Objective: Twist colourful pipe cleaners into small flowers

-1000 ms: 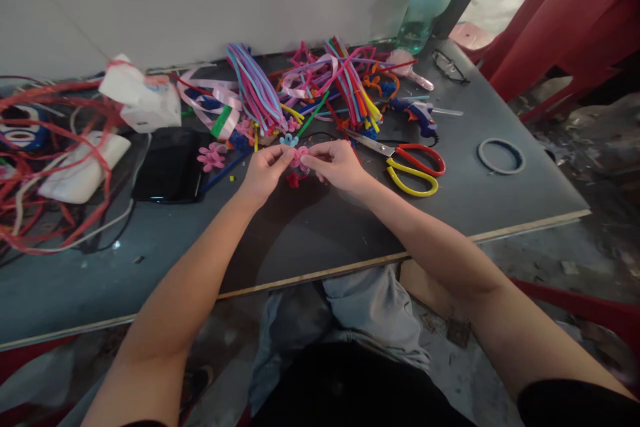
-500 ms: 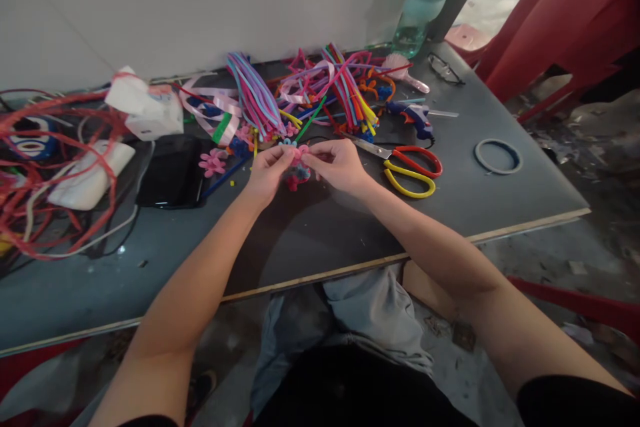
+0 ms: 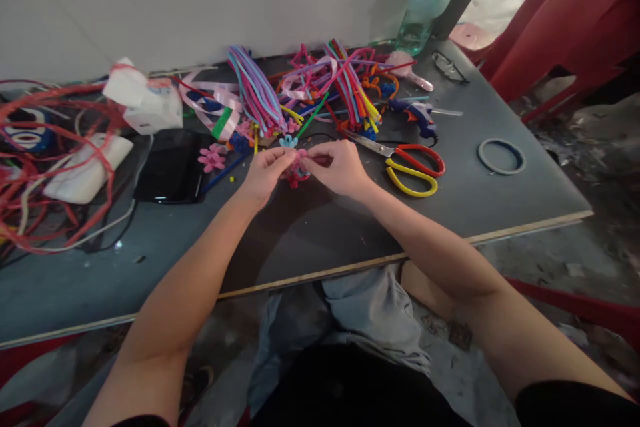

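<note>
Between my hands is a pink pipe-cleaner flower (image 3: pixel 299 161), partly hidden by my fingers. My left hand (image 3: pixel 267 173) pinches it from the left, and my right hand (image 3: pixel 340 167) pinches it from the right with thumb and fingertips. Just beyond the fingertips shows a light-blue pipe-cleaner flower (image 3: pixel 288 141); whether it is joined to the pink one I cannot tell. A darker pink-red piece (image 3: pixel 294 181) hangs below my fingers. Scissors (image 3: pixel 395 157) with red and yellow handles lie right of my right hand. Another pink flower (image 3: pixel 213 158) rests left of my left hand.
Bundles of pipe cleaners (image 3: pixel 255 93) lie along the wall, with a glue gun (image 3: pixel 415 113), a pink hairbrush (image 3: pixel 407 70) and a green bottle (image 3: pixel 430 0) to the right. A tape ring (image 3: pixel 501 157) sits farther right. Leftward are a black phone (image 3: pixel 170 167) and tangled red cord (image 3: pixel 65 207).
Both hands keep their pinch on the pink flower with only slight finger movement. The light-blue flower shows more fully beyond the fingertips. The whole view has shifted a little.
</note>
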